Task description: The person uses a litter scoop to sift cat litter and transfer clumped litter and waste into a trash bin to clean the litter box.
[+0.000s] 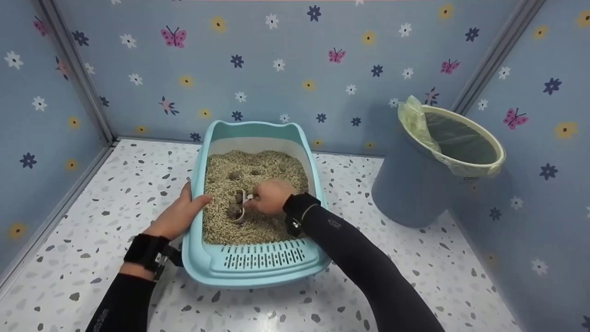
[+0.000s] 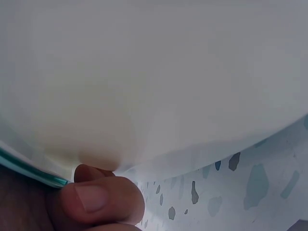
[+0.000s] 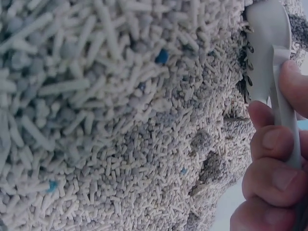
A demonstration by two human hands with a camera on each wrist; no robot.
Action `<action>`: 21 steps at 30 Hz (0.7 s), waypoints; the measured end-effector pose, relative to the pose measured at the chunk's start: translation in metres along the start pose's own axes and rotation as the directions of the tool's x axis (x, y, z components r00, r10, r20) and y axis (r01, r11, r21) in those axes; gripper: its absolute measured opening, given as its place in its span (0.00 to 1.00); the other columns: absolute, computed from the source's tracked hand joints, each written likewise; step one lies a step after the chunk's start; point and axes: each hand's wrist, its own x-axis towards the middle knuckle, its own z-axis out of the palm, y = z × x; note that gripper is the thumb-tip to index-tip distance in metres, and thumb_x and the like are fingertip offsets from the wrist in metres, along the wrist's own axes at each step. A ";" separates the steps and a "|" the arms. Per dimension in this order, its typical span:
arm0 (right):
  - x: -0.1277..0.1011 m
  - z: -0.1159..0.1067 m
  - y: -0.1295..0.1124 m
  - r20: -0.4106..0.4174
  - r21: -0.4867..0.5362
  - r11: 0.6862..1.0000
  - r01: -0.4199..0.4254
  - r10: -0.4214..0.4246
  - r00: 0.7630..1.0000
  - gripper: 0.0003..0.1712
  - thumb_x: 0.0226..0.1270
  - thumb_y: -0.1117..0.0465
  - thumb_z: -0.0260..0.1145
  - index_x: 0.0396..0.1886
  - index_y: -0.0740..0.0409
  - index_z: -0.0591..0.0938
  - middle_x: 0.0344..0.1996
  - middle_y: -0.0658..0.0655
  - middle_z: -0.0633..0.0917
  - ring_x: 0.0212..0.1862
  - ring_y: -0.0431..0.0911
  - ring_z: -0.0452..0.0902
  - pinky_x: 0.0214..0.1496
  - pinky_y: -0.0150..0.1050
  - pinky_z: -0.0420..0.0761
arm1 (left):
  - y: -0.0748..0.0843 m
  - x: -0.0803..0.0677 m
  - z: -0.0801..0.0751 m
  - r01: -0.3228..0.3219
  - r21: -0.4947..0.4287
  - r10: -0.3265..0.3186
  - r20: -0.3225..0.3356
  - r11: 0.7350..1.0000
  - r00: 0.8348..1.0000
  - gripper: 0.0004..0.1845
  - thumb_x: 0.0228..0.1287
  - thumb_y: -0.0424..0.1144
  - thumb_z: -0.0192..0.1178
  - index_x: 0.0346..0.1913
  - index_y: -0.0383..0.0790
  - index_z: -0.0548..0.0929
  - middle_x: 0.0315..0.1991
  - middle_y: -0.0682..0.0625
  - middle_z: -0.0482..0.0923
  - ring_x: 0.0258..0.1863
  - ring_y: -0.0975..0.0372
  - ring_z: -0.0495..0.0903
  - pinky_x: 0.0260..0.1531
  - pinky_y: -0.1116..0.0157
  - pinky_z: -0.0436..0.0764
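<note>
My right hand (image 1: 273, 197) grips the handle of a pale litter scoop (image 3: 265, 45), its fingers curled round it. The scoop's head sits in pellet cat litter (image 1: 221, 233), with dark clumps (image 1: 234, 211) at it. The litter fills a light-blue litter box (image 1: 249, 278) with a slotted front step. On the box's left rim my left hand (image 1: 173, 217) holds on, thumb over the edge. In the left wrist view its fingers (image 2: 108, 199) curl under the rim, against the outer side of the box's white wall (image 2: 168, 96).
More dark clumps (image 1: 235, 175) lie in the litter toward the back. A grey-blue waste bin (image 1: 405, 184) lined with a yellowish bag (image 1: 417, 127) stands to the right. Patterned panels (image 1: 286, 69) enclose the speckled floor (image 1: 355, 272) at the back and both sides.
</note>
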 end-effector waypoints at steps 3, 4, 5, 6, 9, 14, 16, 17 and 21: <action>-0.001 -0.001 -0.002 -0.019 -0.002 1.000 -0.007 0.007 1.000 0.37 0.79 0.28 0.66 0.18 0.44 0.66 0.15 0.43 0.63 0.19 0.40 0.60 0.24 0.37 0.61 | -0.001 -0.001 0.000 -0.006 0.003 0.006 0.002 1.000 1.000 0.58 0.86 0.70 0.47 0.91 0.43 0.24 0.87 0.20 0.43 0.79 0.27 0.63 0.78 0.30 0.63; -0.001 -0.002 -0.003 -0.026 -0.003 1.000 -0.013 0.013 1.000 0.37 0.79 0.28 0.67 0.18 0.44 0.66 0.15 0.43 0.63 0.19 0.40 0.60 0.24 0.37 0.61 | -0.001 -0.001 -0.001 -0.006 0.001 0.006 0.003 1.000 1.000 0.58 0.86 0.70 0.47 0.90 0.43 0.23 0.87 0.21 0.41 0.80 0.27 0.61 0.79 0.31 0.62; -0.002 -0.003 -0.004 -0.032 -0.007 1.000 -0.018 0.018 0.999 0.37 0.79 0.28 0.67 0.18 0.44 0.66 0.15 0.42 0.63 0.19 0.40 0.60 0.24 0.37 0.61 | -0.001 -0.001 -0.001 -0.004 -0.002 0.004 0.004 1.000 1.000 0.58 0.86 0.70 0.47 0.90 0.43 0.22 0.88 0.22 0.39 0.81 0.28 0.59 0.79 0.31 0.61; -0.002 -0.004 -0.005 -0.036 -0.008 1.000 -0.021 0.020 0.999 0.37 0.78 0.28 0.67 0.18 0.44 0.66 0.15 0.43 0.63 0.19 0.40 0.60 0.24 0.37 0.61 | -0.001 -0.001 -0.001 -0.005 -0.008 0.005 0.007 1.000 1.000 0.58 0.86 0.70 0.47 0.90 0.43 0.22 0.88 0.23 0.37 0.82 0.28 0.58 0.80 0.31 0.60; -0.003 -0.007 -0.006 -0.038 0.003 1.000 -0.024 0.024 0.999 0.37 0.78 0.28 0.68 0.18 0.44 0.66 0.15 0.43 0.63 0.19 0.40 0.59 0.24 0.37 0.60 | -0.002 -0.001 -0.001 0.002 -0.011 -0.002 0.009 1.000 1.000 0.58 0.86 0.69 0.47 0.89 0.43 0.21 0.88 0.24 0.35 0.83 0.29 0.55 0.81 0.31 0.58; -0.004 -0.008 -0.006 -0.028 0.025 0.999 -0.026 0.027 0.999 0.36 0.78 0.29 0.68 0.18 0.43 0.67 0.16 0.42 0.65 0.20 0.39 0.61 0.25 0.36 0.63 | -0.002 -0.001 -0.001 0.014 -0.006 -0.014 0.008 1.000 1.000 0.58 0.86 0.70 0.47 0.90 0.43 0.21 0.88 0.23 0.36 0.82 0.28 0.57 0.81 0.32 0.59; -0.004 -0.007 -0.005 -0.026 0.037 0.999 -0.034 0.035 0.999 0.36 0.78 0.29 0.69 0.18 0.43 0.67 0.16 0.41 0.65 0.21 0.39 0.62 0.26 0.36 0.65 | -0.002 -0.001 -0.001 0.016 -0.002 -0.016 0.010 1.000 1.000 0.58 0.86 0.70 0.47 0.89 0.43 0.20 0.88 0.23 0.35 0.82 0.28 0.57 0.81 0.32 0.59; -0.003 -0.007 -0.004 -0.025 0.044 0.998 -0.036 0.037 0.999 0.36 0.78 0.29 0.69 0.18 0.43 0.67 0.16 0.41 0.66 0.21 0.39 0.63 0.26 0.36 0.65 | -0.002 -0.001 -0.001 0.019 0.001 -0.019 0.011 1.000 1.000 0.58 0.86 0.70 0.46 0.89 0.42 0.20 0.88 0.23 0.34 0.82 0.28 0.57 0.81 0.32 0.58; -0.003 -0.006 -0.002 -0.013 0.079 0.996 -0.040 0.041 0.999 0.35 0.78 0.30 0.69 0.18 0.43 0.68 0.16 0.41 0.67 0.21 0.39 0.64 0.25 0.35 0.66 | -0.001 0.000 0.000 0.025 -0.002 -0.025 0.018 1.000 1.000 0.58 0.86 0.70 0.46 0.89 0.42 0.20 0.88 0.24 0.33 0.83 0.29 0.56 0.81 0.33 0.57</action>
